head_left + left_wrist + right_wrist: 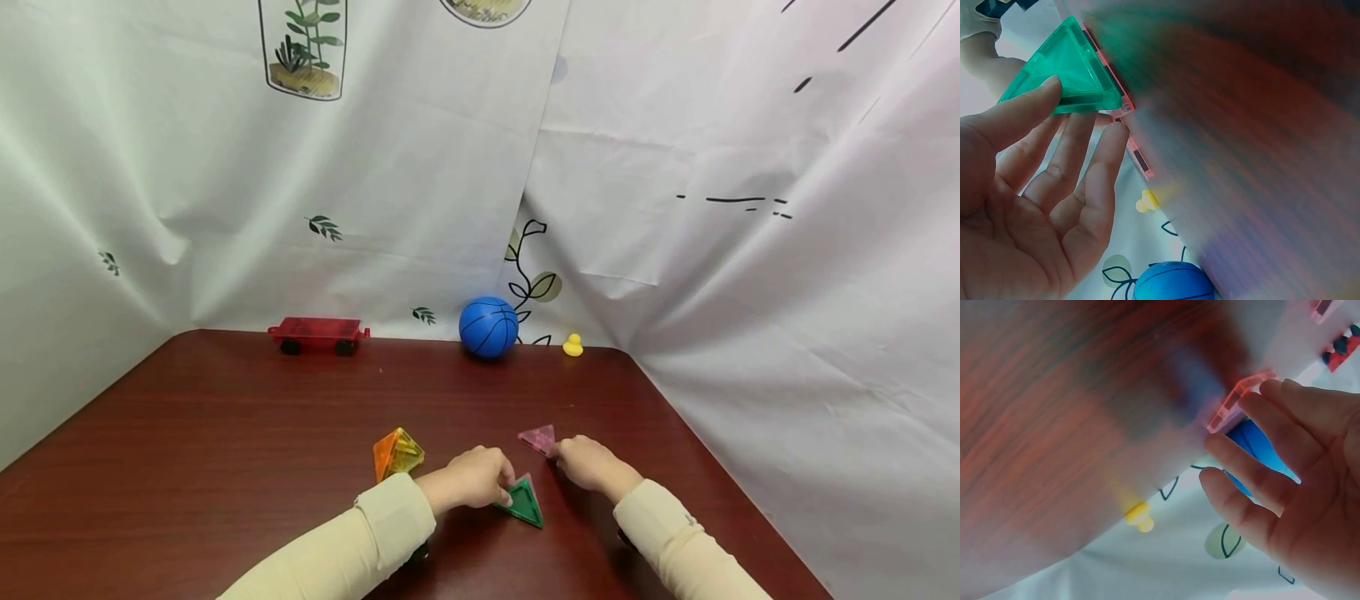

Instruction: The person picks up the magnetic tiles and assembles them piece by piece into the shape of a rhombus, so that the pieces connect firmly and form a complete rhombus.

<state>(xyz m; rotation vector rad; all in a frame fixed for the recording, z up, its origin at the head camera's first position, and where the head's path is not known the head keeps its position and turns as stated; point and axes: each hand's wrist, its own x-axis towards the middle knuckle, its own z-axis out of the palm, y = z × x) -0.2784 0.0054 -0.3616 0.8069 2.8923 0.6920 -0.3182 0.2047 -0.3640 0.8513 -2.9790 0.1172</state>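
Note:
My left hand (474,477) pinches a green triangular tile (525,502) near the table's front. In the left wrist view, the left thumb lies across the green tile (1063,65), with a pink edge (1127,103) showing behind it. Farther back and to the right, my right hand (588,462) touches the near corner of a pink triangular tile (538,437). The right wrist view shows the right thumb and index fingertips against the pink tile (1241,400), the other fingers spread and slightly bent.
An orange and yellow tile shape (397,454) stands left of the left hand. Along the back edge are a red wheeled base (318,329), a blue ball (488,327) and a yellow duck (573,345). Patterned cloth (390,183) hangs behind and beside the dark table (187,467).

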